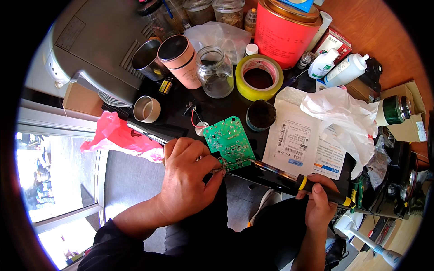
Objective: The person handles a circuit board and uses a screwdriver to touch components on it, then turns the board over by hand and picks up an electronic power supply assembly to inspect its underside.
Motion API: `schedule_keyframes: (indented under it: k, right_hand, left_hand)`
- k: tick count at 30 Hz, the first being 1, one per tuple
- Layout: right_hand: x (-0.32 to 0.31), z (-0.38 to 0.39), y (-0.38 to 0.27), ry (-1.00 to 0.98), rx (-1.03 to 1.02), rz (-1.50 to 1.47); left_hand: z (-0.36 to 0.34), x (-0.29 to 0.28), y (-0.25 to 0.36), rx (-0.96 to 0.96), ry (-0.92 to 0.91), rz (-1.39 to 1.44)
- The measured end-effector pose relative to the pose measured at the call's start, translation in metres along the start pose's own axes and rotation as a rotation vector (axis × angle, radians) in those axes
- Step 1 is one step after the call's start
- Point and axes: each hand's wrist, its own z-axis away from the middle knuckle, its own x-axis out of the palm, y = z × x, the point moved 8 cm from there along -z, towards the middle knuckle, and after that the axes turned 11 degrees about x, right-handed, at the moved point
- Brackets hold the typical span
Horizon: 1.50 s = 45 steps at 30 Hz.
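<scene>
A green circuit board, solder side up, is at the desk's front edge. My left hand is closed in a pinch at its lower left corner, thumb and forefinger on the board's edge; what lies under the fingers is hidden. My right hand is wrapped round the black and yellow handle of a soldering iron. The iron slants up to the left, its tip at the board's lower right part; whether it touches is too small to tell. A red wire runs near the board's upper left to a small round white part.
Behind the board stand a glass jar, a pink flask, a yellow tape roll and a dark round container. A printed paper bag lies to the right, a red plastic bag at the left edge.
</scene>
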Motion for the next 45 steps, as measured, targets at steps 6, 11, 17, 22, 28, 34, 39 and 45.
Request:
schedule_keyframes:
  k: [6, 11, 17, 22, 28, 34, 39, 45]
  right_hand:
    - [0.0011, 0.0003, -0.0001, -0.002, -0.001, -0.008]
    - [0.0007, -0.0002, 0.0007, -0.014, 0.003, 0.007]
    - [-0.0006, 0.0001, 0.0001, 0.006, -0.009, 0.003]
    - [-0.0009, -0.0002, 0.0004, 0.009, -0.010, 0.008]
    - [-0.0022, 0.0000, 0.0009, 0.014, -0.014, -0.012]
    - [0.0004, 0.0000, 0.0000, 0.004, -0.005, 0.010]
    - [0.0002, 0.0004, 0.0000, 0.019, -0.006, 0.008]
    - [0.0003, 0.0001, -0.0005, 0.014, -0.007, 0.009]
  left_hand:
    - [-0.0010, -0.0018, 0.0007, -0.005, -0.008, 0.002]
    - [-0.0008, -0.0024, 0.0009, -0.003, -0.001, 0.002]
    - [-0.0013, -0.0026, 0.0007, -0.002, 0.008, 0.004]
    - [-0.0008, -0.0017, -0.0004, 0.002, 0.013, -0.001]
    - [-0.0010, -0.0018, 0.0002, 0.008, 0.010, 0.006]
    - [0.0002, -0.0001, -0.0011, 0.001, 0.013, 0.004]
    - [-0.0001, 0.0002, -0.0012, -0.003, 0.006, 0.005]
    - [0.0003, -0.0036, 0.0011, 0.029, 0.035, -0.002]
